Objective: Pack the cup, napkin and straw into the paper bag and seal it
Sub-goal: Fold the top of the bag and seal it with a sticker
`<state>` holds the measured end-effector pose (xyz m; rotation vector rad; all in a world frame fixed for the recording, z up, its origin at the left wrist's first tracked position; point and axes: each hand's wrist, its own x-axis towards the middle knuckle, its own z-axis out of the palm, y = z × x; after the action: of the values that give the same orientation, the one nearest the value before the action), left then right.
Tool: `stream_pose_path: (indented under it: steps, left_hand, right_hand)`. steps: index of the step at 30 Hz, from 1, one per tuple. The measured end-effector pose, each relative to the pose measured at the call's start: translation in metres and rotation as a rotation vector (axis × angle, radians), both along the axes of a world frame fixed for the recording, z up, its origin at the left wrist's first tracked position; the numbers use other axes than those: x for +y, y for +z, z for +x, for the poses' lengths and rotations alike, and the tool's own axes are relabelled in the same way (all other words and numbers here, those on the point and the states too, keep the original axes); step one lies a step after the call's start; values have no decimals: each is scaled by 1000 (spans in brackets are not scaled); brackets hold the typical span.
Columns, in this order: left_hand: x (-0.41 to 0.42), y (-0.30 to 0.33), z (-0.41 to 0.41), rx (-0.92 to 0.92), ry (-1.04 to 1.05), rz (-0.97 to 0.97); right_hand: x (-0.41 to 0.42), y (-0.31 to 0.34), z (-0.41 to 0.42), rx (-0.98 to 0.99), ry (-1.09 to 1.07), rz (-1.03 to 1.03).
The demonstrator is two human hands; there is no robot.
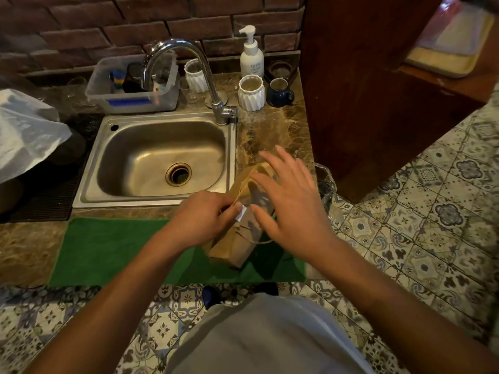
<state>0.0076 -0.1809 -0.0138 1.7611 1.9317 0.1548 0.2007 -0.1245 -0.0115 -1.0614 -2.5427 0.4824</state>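
A brown paper bag (234, 247) stands on a green mat (113, 249) at the counter's front edge, right of the sink. Its top is folded over, leaning away from me. My left hand (201, 218) pinches the folded top edge, where a small white piece (241, 213), perhaps a sticker or tape, shows at the fingertips. My right hand (290, 201) hovers over the bag's right side with fingers spread, holding nothing. Cup, napkin and straw are not visible; the bag's inside is hidden.
A steel sink (162, 160) with a curved tap (189, 74) lies behind the bag. White ribbed cups (251, 93), a dark mug (279, 93), a pump bottle (251, 54) and a plastic tub (132, 86) line the back. A white plastic bag (24, 128) sits left; a wooden cabinet (364, 85) stands right.
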Motion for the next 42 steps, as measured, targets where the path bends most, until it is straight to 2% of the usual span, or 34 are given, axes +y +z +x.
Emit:
stream_pose_path:
  steps: [3,5,8,11,13,18,21,24,28,30,35,40,42]
  left_hand:
    - [6,12,-5,238,-139,28]
    - [7,17,-9,284,-182,68]
    - [7,16,-15,307,-199,178]
    - [3,6,-17,207,-93,250]
    - [-1,-3,-21,106,18,226]
    - [-17,-22,-36,-324,388,116]
    - [-24,-29,-36,-473,492,123]
    - [-24,-29,-32,-488,477,175]
    - [-22,-23,-24,-418,350,217]
    - [-21,-23,-24,-384,308,239]
    - [-23,-22,-31,-397,316,230]
    - [-21,-24,-32,-474,356,208]
    - [-22,-25,-32,-571,400,203]
  right_hand:
    - [19,8,-5,-155,153,62]
    - [25,13,-10,-206,210,42]
    - [25,7,-17,-204,160,23]
    - [24,-5,-18,-142,115,25]
    - [23,-13,-16,-104,94,-52]
    - [19,-32,-9,1,39,-247]
    - [22,-32,-11,-88,54,-284]
    - [29,-22,-19,-220,114,-224]
    - [28,-14,-37,-250,212,-129]
    - [27,-14,-41,-235,229,-116]
    - [40,-25,-26,-173,225,-235]
    - [45,-31,-12,-88,220,-285]
    - [47,-35,-7,-35,218,-313]
